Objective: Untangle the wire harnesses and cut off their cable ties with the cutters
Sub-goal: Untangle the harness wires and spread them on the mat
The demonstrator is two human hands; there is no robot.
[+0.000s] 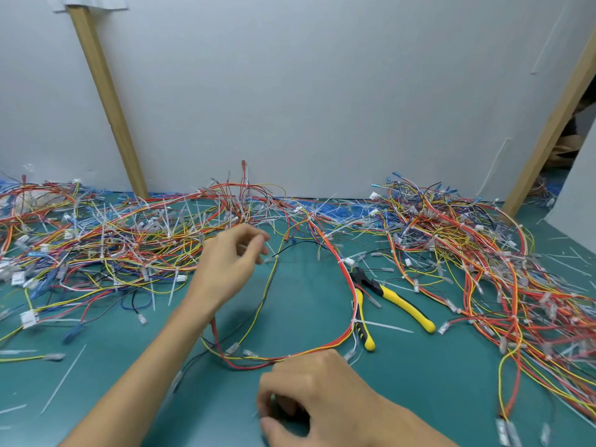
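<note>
One wire harness (350, 295), a red, orange and yellow bundle with white cable ties, lies as a big loop on the green mat (309, 304). The yellow-handled cutters (398, 301) lie on the mat at the loop's right side, and the bundle crosses one handle. My left hand (230, 262) hovers at the loop's upper left, by the big tangle, with a pale strip that looks like a cable tie (246, 247) pinched between thumb and fingers. My right hand (322, 398) rests at the loop's near edge, fingers curled down toward the mat; what it holds is hidden.
A dense tangle of harnesses (106, 240) fills the left and back of the mat. Another pile (477, 253) spreads down the right side. Loose cut ties (63, 379) are scattered near the front left. A white wall (322, 108) with wooden battens closes the back.
</note>
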